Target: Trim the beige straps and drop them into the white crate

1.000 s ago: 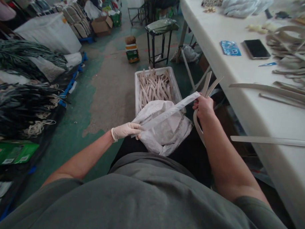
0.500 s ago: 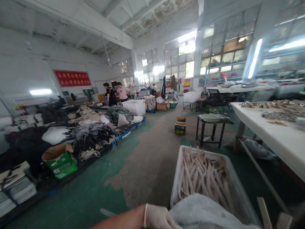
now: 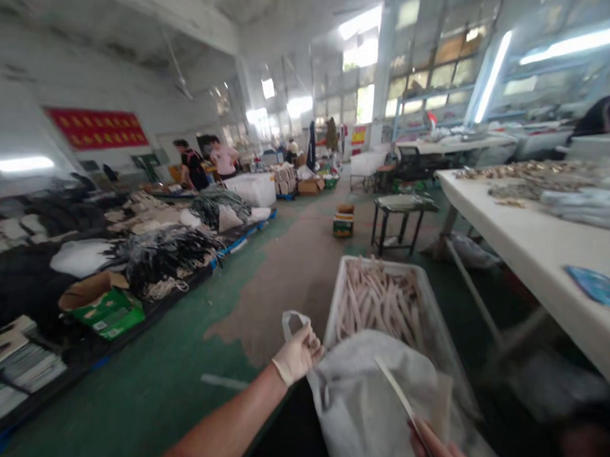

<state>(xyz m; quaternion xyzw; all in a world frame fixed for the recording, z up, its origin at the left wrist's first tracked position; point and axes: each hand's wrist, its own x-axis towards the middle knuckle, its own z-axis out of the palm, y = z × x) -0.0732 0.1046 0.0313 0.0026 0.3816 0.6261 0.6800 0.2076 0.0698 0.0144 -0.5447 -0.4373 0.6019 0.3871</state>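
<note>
My left hand [image 3: 301, 352], in a pale glove, is closed on the edge of a whitish plastic bag [image 3: 380, 358], and a loose corner of it sticks up above the fist. The bag drapes over the near end of a white plastic tub [image 3: 454, 334]. Pale, flat strips [image 3: 377, 294] fill the tub's far part in a tangled pile. Low at the right, my right hand [image 3: 437, 450] is closed around one light, narrow strip [image 3: 397, 385], which points up and left over the bag. Motion blurs its fingers somewhat.
A white-topped table [image 3: 529, 236] with small metallic pieces runs along the right. Ahead stand a low stool [image 3: 406, 204] and a small green box [image 3: 343, 223]. Dark strap bundles [image 3: 169, 250] and an open green carton [image 3: 105, 308] lie left. Two people [image 3: 222, 160] stand far back.
My left hand has risen and moved left, pulling the bag's edge up with it. My right hand has come into view with a strip. The view has shifted right and downward.
</note>
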